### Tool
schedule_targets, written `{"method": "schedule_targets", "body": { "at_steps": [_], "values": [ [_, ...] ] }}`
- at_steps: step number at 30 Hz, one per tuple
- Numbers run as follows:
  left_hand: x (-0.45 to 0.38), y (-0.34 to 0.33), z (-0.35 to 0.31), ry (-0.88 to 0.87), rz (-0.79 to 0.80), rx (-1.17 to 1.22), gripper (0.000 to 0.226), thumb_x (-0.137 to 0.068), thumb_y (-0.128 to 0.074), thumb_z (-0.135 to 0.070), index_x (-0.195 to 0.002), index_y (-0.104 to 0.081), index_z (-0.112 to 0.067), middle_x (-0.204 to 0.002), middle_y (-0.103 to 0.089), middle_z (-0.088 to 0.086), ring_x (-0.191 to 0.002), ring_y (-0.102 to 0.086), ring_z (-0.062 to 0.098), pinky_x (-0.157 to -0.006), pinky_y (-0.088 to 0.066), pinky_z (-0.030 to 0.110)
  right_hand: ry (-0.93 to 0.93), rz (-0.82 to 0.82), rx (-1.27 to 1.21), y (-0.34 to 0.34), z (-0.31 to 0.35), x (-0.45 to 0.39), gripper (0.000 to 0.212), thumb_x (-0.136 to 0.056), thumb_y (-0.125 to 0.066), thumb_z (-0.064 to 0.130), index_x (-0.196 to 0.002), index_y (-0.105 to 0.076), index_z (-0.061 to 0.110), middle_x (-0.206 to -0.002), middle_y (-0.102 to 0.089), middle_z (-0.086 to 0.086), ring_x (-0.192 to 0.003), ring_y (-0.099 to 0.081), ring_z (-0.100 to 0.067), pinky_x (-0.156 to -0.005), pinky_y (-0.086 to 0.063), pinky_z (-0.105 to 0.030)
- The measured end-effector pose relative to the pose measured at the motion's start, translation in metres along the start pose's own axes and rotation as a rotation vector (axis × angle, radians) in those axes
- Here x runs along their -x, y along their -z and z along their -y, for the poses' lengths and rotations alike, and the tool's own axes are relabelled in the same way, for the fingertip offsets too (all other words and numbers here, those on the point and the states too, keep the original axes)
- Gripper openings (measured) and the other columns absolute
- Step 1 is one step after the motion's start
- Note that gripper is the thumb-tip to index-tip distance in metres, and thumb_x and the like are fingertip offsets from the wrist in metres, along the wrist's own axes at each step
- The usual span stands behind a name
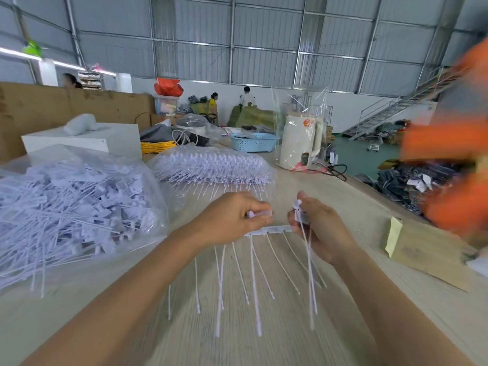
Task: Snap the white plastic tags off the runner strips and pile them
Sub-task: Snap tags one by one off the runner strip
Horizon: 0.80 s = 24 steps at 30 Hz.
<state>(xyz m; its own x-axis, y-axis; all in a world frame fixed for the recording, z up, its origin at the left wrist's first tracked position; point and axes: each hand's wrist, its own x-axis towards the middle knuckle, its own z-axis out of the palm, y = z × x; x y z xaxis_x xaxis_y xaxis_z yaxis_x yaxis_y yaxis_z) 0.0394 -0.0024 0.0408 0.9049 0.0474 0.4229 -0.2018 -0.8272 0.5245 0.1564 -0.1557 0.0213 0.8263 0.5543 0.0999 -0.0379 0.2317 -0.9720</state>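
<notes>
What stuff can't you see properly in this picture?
- Head view: orange thing, blurred, cut off by the right edge.
- Tag heads in the left hand and right hand, hidden by fingers.
- Print on the loose tags pile, too small, behind plastic.

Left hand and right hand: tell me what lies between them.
In the head view, a runner strip spans the gap between the left hand and the right hand, its thin white tails hanging toward the table.

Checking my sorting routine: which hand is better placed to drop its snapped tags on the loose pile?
Probably left: the left hand sits nearer the loose pile; the right hand holds tags farther away.
</notes>
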Motion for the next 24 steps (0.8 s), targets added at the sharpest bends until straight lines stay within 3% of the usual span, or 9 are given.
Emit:
{"method": "schedule_targets", "body": {
  "at_steps": [2,4,8,13,15,17,19,20,24],
  "values": [
    [-0.003,0.000,-0.004,-0.022,-0.066,-0.040,0.037,-0.084,-0.063,-0.041,-0.116,-0.067,-0.022,-0.087,-0.059,-0.002,-0.083,-0.057,0.016,-0.079,-0.048,0.034,-0.024,0.017,-0.186,0.001,0.004,0.003,0.019,-0.100,-0.044,0.014,-0.087,-0.056,0.010,-0.060,-0.067,-0.010,-0.056,-0.067,-0.019,-0.050,-0.054,-0.026],
    [-0.006,-0.002,-0.006,-0.029,-0.144,-0.042,0.039,-0.085,-0.065,-0.033,-0.120,-0.064,-0.018,-0.090,-0.054,0.004,-0.084,-0.055,0.018,-0.081,-0.047,0.033,-0.053,0.014,-0.323,0.001,0.006,0.005,0.016,-0.099,-0.044,0.007,-0.087,-0.055,0.006,-0.059,-0.067,-0.008,-0.056,-0.068,-0.018,-0.050,-0.055,-0.024],
    [-0.006,-0.008,-0.007,-0.043,-0.160,-0.077,0.051,-0.082,-0.068,-0.032,-0.129,-0.056,-0.014,-0.086,-0.040,-0.011,-0.083,-0.043,0.006,-0.072,-0.034,0.011,-0.165,0.064,-0.411,-0.010,0.003,0.006,0.016,-0.097,-0.045,0.003,-0.087,-0.058,0.006,-0.065,-0.062,-0.010,-0.050,-0.061,-0.013,-0.044,-0.052,-0.019],
    [-0.007,-0.010,-0.003,0.005,-0.139,-0.174,0.079,-0.081,-0.069,-0.039,-0.146,-0.030,-0.016,-0.099,-0.037,-0.002,-0.092,-0.043,0.012,-0.073,-0.030,0.017,-0.160,0.135,-0.375,-0.020,-0.001,0.011,0.033,-0.094,-0.036,-0.007,-0.073,-0.057,0.006,-0.067,-0.055,-0.011,-0.046,-0.051,-0.010,-0.034,-0.037,-0.013],
    [-0.007,-0.011,-0.002,0.021,-0.130,-0.182,0.087,-0.080,-0.070,-0.041,-0.148,-0.022,-0.016,-0.103,-0.035,-0.003,-0.092,-0.040,0.010,-0.070,-0.027,0.015,-0.142,0.098,-0.266,-0.023,-0.003,0.012,0.028,-0.098,-0.039,0.002,-0.076,-0.056,0.006,-0.071,-0.054,-0.010,-0.043,-0.047,-0.008,-0.032,-0.033,-0.012],
    [-0.006,-0.011,-0.003,0.042,-0.116,-0.180,0.094,-0.077,-0.071,-0.043,-0.150,-0.017,-0.017,-0.106,-0.033,-0.003,-0.094,-0.038,0.009,-0.069,-0.025,0.014,-0.191,0.094,-0.114,-0.025,-0.004,0.012,0.040,-0.099,-0.042,0.037,-0.078,-0.060,0.007,-0.065,-0.054,-0.008,-0.036,-0.041,-0.007,-0.030,-0.031,-0.014],
    [-0.007,-0.012,-0.002,0.047,-0.096,-0.193,0.102,-0.074,-0.074,-0.043,-0.150,-0.012,-0.017,-0.108,-0.030,-0.003,-0.096,-0.036,0.009,-0.069,-0.024,0.014,-0.163,0.163,0.081,-0.025,-0.003,0.014,0.064,-0.080,-0.043,0.067,-0.083,-0.068,0.009,-0.056,-0.055,-0.004,-0.034,-0.037,-0.007,-0.031,-0.030,-0.016],
    [-0.007,-0.012,-0.002,0.037,-0.091,-0.213,0.105,-0.072,-0.076,-0.041,-0.150,-0.010,-0.017,-0.108,-0.029,-0.003,-0.097,-0.036,0.009,-0.069,-0.024,0.014,-0.124,0.193,0.169,-0.026,-0.003,0.017,0.068,-0.069,-0.046,0.073,-0.084,-0.070,0.011,-0.056,-0.056,-0.001,-0.035,-0.039,-0.007,-0.033,-0.030,-0.016],
    [-0.007,-0.011,-0.007,-0.022,-0.085,-0.200,0.114,-0.063,-0.082,-0.040,-0.150,-0.012,-0.019,-0.107,-0.029,-0.005,-0.098,-0.039,0.008,-0.072,-0.028,0.009,0.024,0.216,0.208,-0.028,-0.003,0.023,0.043,-0.059,-0.073,0.050,-0.070,-0.064,0.010,-0.058,-0.053,-0.002,-0.041,-0.041,-0.006,-0.035,-0.027,-0.016]
  ]
}}
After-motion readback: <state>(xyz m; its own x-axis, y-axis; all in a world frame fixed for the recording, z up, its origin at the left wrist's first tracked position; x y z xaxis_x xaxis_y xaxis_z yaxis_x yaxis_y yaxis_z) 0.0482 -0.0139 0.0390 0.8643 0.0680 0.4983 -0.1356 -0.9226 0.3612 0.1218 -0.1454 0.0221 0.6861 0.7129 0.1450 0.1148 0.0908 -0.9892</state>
